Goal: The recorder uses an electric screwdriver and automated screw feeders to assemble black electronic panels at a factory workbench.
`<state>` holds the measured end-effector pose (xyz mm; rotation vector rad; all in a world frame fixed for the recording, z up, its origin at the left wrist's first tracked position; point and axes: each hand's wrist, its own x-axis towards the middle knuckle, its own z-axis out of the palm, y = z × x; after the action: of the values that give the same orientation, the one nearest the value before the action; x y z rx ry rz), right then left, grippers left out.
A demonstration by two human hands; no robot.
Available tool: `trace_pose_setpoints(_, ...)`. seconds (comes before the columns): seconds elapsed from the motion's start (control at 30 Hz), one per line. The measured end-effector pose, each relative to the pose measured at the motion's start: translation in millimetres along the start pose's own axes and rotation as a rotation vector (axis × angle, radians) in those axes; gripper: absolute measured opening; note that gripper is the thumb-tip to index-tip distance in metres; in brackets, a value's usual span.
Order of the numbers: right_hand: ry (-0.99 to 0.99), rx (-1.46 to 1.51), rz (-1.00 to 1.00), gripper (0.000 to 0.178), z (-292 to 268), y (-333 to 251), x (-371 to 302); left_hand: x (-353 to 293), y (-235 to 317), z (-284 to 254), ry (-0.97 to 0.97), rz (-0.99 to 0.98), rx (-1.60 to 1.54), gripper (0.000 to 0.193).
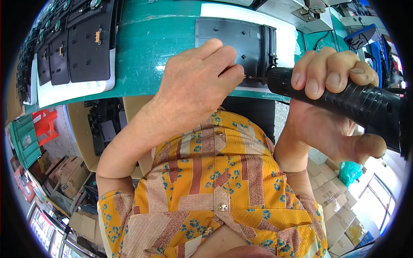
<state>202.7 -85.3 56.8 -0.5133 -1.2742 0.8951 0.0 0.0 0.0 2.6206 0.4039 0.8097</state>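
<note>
My right hand [331, 86] is wrapped around a black electric screwdriver [365, 103], held nearly level with its nose toward the left. Its thin bit [257, 78] reaches toward the fingertips of my left hand [202, 79]. That left hand is closed in a pinch close to the bit's tip; whatever its fingers hold is too small or hidden to name. Behind both hands a flat black plastic panel [223, 32] with small posts lies on a white sheet [241, 13]. A ridged bar runs along the panel's right side, partly covered by the screwdriver's nose.
Several similar black panels [88, 56] with brass-coloured contacts stand at the left of the green table [150, 43]. Below the table edge a cardboard box [79, 133] holds black parts. A grey machine [309, 17] stands at the far right. Cartons [329, 193] are stacked at lower right.
</note>
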Motion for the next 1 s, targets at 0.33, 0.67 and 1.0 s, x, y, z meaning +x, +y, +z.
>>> trace_pose_setpoints(0.33, 0.081, -0.026, -0.030, 0.086, 7.8, 7.6, -0.8, -0.2, 0.3, -0.3, 0.030, 0.007, -0.011, 0.021)
trace_pose_setpoints(0.67, 0.093, -0.076, -0.053, 0.086, 10.2, 16.1, -0.6, -0.5, -0.2, 3.0, 0.080, 0.008, -0.015, 0.015)
trace_pose_setpoints(1.0, 0.041, -0.155, -0.069, 0.087, 10.7, 18.3, 0.5, -0.2, -1.7, 3.7, 0.078, 0.020, -0.014, 0.018)
